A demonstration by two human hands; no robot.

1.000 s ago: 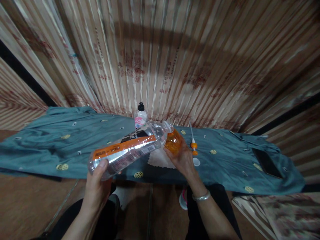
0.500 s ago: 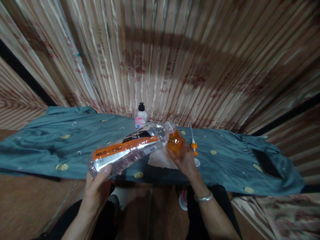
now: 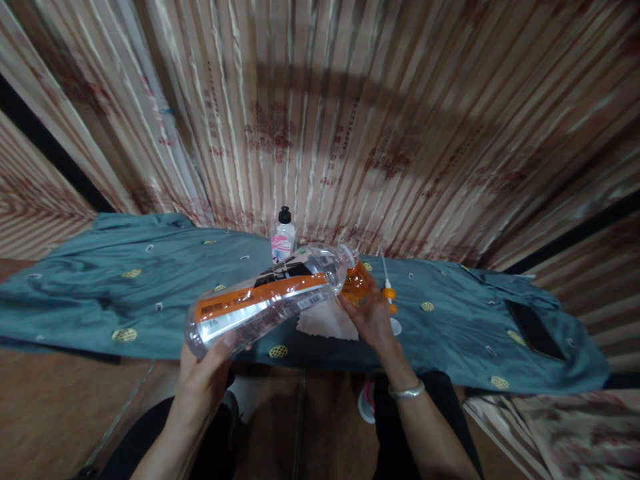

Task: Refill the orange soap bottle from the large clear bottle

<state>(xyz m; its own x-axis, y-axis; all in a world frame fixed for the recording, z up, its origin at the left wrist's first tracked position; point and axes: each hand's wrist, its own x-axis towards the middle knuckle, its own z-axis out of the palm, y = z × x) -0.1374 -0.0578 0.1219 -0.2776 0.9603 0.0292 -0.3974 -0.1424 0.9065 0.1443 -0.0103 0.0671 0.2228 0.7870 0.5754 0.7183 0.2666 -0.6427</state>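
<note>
My left hand (image 3: 210, 367) is wrapped round the base of a large clear bottle (image 3: 265, 300) with an orange and silver label. The bottle lies slantwise in the air, its neck up and to the right. That neck meets the top of a small bottle with orange contents (image 3: 356, 283), which my right hand (image 3: 371, 319) grips. Whether liquid passes between the two cannot be seen. Below them a white cloth or paper (image 3: 327, 321) lies on the teal cloth. An orange and white pump top with a tube (image 3: 389, 293) lies just right of my right hand.
The teal patterned cloth (image 3: 175, 273) covers a long surface. A clear bottle with a black cap (image 3: 283, 243) stands at its back. A small white disc (image 3: 395, 327) and a dark phone (image 3: 535, 330) lie on the right. Behind hangs a striped curtain (image 3: 320, 133).
Both hands and the two bottles have shifted slightly to the right. The large bottle remains tilted against the small one.
</note>
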